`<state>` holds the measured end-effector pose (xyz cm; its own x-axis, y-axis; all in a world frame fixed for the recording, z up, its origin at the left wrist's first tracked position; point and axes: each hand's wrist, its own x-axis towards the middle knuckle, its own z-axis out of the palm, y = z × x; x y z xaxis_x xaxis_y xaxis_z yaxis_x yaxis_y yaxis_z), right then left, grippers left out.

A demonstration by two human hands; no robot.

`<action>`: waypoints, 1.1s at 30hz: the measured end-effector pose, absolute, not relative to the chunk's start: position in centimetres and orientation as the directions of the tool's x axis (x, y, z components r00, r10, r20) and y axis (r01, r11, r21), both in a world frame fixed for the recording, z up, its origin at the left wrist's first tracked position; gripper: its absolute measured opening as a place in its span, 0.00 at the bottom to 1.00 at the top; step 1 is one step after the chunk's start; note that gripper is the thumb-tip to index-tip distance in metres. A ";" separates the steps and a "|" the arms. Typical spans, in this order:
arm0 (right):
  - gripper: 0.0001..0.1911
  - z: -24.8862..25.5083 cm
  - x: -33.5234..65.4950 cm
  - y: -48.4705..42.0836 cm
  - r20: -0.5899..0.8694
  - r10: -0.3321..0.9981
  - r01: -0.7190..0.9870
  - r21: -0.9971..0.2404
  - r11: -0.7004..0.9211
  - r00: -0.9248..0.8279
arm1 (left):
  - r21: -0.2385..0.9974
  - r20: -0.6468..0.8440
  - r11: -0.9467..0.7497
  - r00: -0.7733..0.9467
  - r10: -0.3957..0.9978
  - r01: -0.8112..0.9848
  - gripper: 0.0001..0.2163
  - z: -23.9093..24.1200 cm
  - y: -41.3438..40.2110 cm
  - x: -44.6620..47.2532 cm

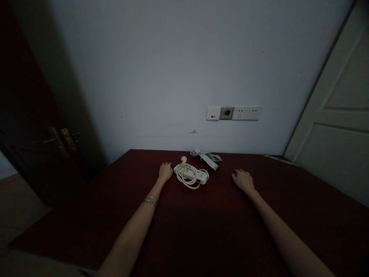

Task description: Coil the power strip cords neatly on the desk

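A cream power strip [202,177] lies on the table with its own cord looped loosely over it. The cord's plug [183,159] points toward the wall. Just left of this strip, my left hand [165,171] rests palm down, its fingers loosely bent and holding nothing. Behind it lies a second, greyer power strip [210,161] with its cord bunched around it. My right hand [243,180] lies palm down on the tabletop, to the right of both strips and apart from them, fingers relaxed and holding nothing.
The dark red table [184,219] stands against a pale wall [161,77]. A row of wall sockets [247,113] sits above its back edge. A dark door [37,154] is at left, a white panelled door [340,127] at right. A thin flat strip [281,159] lies at the back right.
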<state>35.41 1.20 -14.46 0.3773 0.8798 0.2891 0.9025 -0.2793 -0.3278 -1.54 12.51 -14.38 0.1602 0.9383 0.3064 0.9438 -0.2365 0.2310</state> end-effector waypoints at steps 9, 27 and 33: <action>0.21 -15.0 35.5 1.7 0.264 0.904 0.940 -0.140 -0.311 0.338 | 0.147 0.272 -0.228 0.183 0.945 0.962 0.19 -14.5 12.1 -1.8; 0.20 -15.1 35.3 1.8 0.268 0.896 0.934 -0.138 -0.329 0.355 | 0.181 0.258 -0.231 0.180 0.949 0.956 0.19 -14.4 11.5 -1.7; 0.20 -13.2 34.6 1.4 0.299 0.861 0.905 -0.241 -0.350 0.412 | 0.312 0.241 -0.236 0.164 0.957 0.920 0.19 -14.2 11.7 -1.9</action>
<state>34.64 1.44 -13.18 0.4119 0.8609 0.2986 0.9054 -0.3496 -0.2410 -1.86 11.67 -14.22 0.1642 0.9566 0.2406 0.9203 -0.2364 0.3117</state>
